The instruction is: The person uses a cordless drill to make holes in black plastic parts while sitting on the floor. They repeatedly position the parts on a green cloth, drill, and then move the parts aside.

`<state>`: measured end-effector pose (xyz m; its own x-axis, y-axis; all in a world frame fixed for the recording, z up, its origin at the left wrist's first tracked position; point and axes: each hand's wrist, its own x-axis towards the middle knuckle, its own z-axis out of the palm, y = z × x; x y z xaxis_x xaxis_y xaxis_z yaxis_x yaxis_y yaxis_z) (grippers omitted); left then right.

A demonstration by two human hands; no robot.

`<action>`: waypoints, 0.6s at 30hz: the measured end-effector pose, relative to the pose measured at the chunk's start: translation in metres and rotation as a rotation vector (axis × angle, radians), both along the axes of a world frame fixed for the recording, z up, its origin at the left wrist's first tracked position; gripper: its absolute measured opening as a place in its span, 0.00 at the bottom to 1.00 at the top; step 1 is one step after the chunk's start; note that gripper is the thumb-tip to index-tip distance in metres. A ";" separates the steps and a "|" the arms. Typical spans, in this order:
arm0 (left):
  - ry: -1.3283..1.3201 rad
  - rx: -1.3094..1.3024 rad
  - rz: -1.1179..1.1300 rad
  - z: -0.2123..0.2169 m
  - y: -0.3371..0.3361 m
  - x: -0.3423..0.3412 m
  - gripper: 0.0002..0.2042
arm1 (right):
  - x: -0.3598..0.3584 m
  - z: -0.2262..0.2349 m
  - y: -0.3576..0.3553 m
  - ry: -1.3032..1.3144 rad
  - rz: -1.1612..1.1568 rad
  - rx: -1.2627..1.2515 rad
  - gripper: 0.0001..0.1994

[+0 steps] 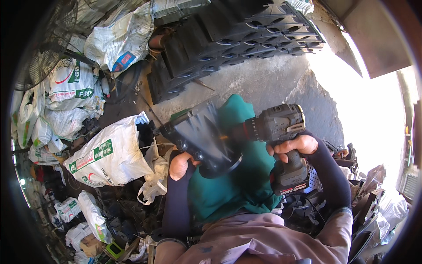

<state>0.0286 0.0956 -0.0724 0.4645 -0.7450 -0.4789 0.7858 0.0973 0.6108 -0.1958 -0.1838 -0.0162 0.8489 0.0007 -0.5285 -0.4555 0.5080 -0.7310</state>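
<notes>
A cordless drill [281,125] is gripped by its handle in my right hand [295,146], its battery hanging below the fist. Its chuck points left, and the bit meets or nearly meets a black plastic part [206,132]; blur hides whether they touch. My left hand [181,163] holds that part by its lower left edge, next to several round knobs, with most fingers hidden beneath it. The part is broad and glossy, with a rounded lower rim, and sits tilted above the green cloth [237,189] over my lap.
Stacked black moulded parts [237,39] fill the far side of the concrete floor [281,75]. At left, an open white sack [112,152] lies near my left arm, with more sacks [70,83] and a fan [41,48] beyond. Clutter and plastic bags [389,215] stand at right.
</notes>
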 end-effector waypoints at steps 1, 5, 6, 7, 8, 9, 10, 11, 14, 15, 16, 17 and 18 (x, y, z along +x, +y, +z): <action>0.044 0.004 0.003 0.001 -0.001 -0.002 0.12 | 0.000 0.000 -0.001 -0.007 0.010 -0.022 0.14; -0.059 0.017 -0.071 0.001 -0.004 -0.002 0.11 | 0.000 0.003 -0.002 -0.041 0.079 -0.086 0.16; -0.055 0.008 -0.087 0.000 -0.005 -0.003 0.11 | 0.000 0.004 -0.003 -0.036 0.078 -0.080 0.17; -0.059 -0.024 -0.082 0.000 -0.006 -0.002 0.10 | -0.001 0.006 -0.003 -0.041 0.088 -0.076 0.17; -0.045 0.028 -0.057 0.000 -0.007 -0.004 0.10 | -0.001 0.007 -0.004 -0.016 0.058 -0.058 0.21; -0.041 0.056 -0.011 -0.001 -0.010 -0.005 0.10 | -0.002 0.007 -0.004 0.012 0.048 -0.056 0.21; -0.024 0.044 -0.013 0.000 -0.011 -0.005 0.09 | -0.003 0.008 -0.005 0.031 0.050 -0.044 0.22; -0.094 0.043 -0.027 0.001 -0.012 -0.006 0.09 | -0.004 0.008 -0.007 0.050 0.051 -0.033 0.23; -0.217 0.014 -0.130 0.004 -0.017 -0.005 0.08 | -0.009 0.005 -0.010 0.035 0.020 -0.106 0.25; -0.246 0.037 -0.151 0.006 -0.017 -0.006 0.08 | -0.012 0.004 -0.010 0.048 0.000 -0.117 0.26; -0.277 0.045 -0.169 0.006 -0.018 -0.006 0.08 | -0.013 0.002 -0.011 0.069 -0.019 -0.064 0.28; -0.317 0.040 -0.189 0.007 -0.019 -0.005 0.08 | -0.014 0.001 -0.012 0.082 -0.036 -0.057 0.28; -0.300 0.038 -0.192 0.007 -0.019 -0.006 0.09 | -0.014 -0.002 -0.012 0.087 -0.049 -0.044 0.28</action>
<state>0.0230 0.0762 -0.0654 0.4422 -0.8164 -0.3714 0.5723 -0.0620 0.8177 -0.2097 -0.1959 -0.0181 0.7982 -0.0642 -0.5989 -0.4938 0.4995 -0.7118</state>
